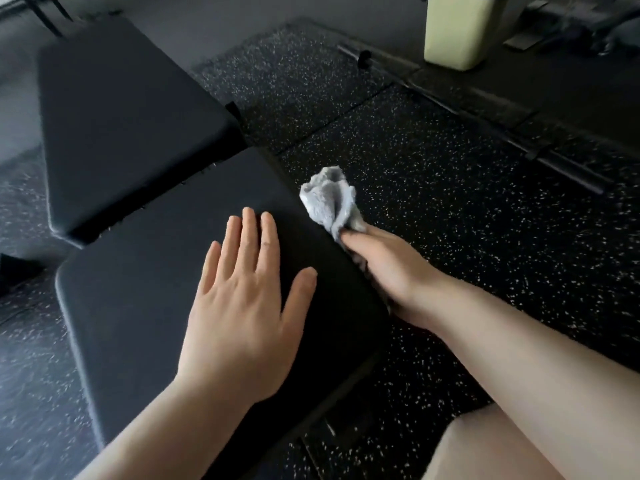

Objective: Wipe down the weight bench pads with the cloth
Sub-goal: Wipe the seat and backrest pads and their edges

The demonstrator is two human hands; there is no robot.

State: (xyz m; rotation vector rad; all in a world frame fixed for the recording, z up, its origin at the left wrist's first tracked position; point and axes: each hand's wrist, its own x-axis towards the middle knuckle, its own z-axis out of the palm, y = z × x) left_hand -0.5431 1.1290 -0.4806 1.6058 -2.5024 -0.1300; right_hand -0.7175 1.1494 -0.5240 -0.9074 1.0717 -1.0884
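Fingers (251,233) of left hand (239,306) straight, spread flat on near seat pad (131,323), likely bracing body and steadying pad. Fingers of right hand (388,268) curled round bunched grey cloth (330,200), pinched at pad's right edge, loose end puffing up beyond knuckles over floor; probably working along side of pad. Farther off, second pad (128,123), tilted back rest, separated by narrow gap. Speckled black rubber floor (450,220) beneath. Beyond, dark barbell (485,123) lying on floor, then pale green bin (457,29) at far edge.
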